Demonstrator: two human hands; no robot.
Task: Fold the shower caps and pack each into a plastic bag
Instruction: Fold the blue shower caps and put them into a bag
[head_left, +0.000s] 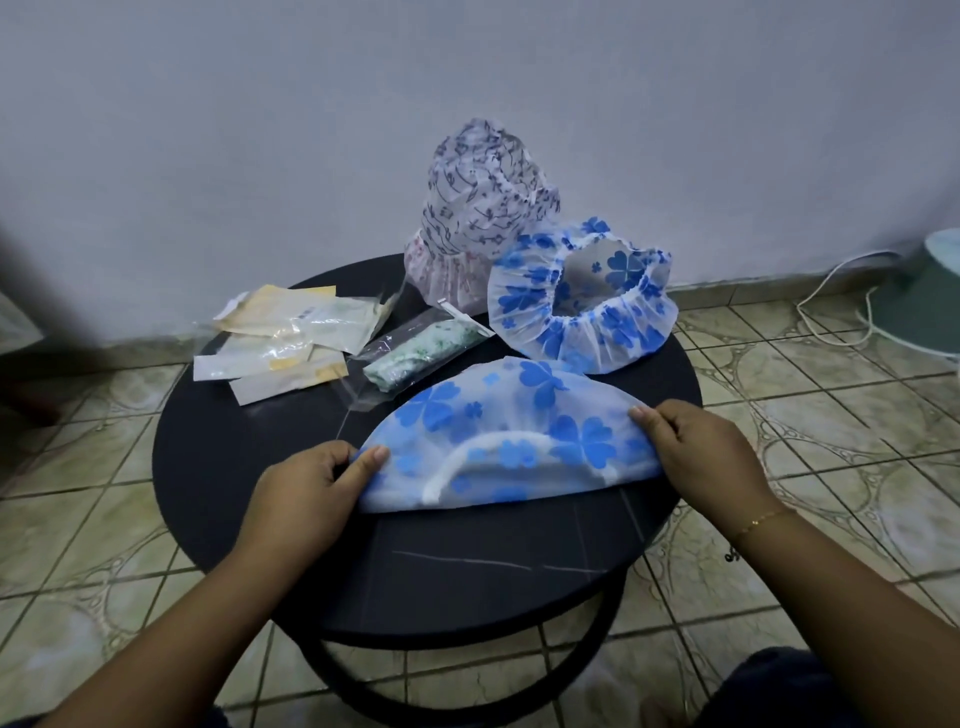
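The person works at a round black table (249, 467) w/ a blue-flowered shower cap (509, 431) laid flat on it as a half-moon, curved edge away from the body, straight fold edge toward the body, white elastic band (467, 457) showing as an arch near the middle. The left hand (306, 483) pinches the cap's left corner betw. thumb and curled fingers; the right hand (696, 441) grips the right corner the same way, fingers curled over the edge, so both hands hold the cap taut across its width. The step in hand looks like the fold itself, approx. halfway: one fold done, more needed before it fits a bag. To do it well, the person should prob. keep both corners level, press air out of the puffy film first, then bring one corner over to the other so the edges line up and the elastic tucks inside, not bunched at the rim. The film looks thin and slippery, so it may spring open if released early; a flat palm on the crease would help. Behind sit a second blue cap (582, 301) lying open, a purple-print cap (483, 208) standing tall, one green cap already bagged (421, 353), and a stack of empty plastic bags (280, 338) at the left rear, within reach for packing.
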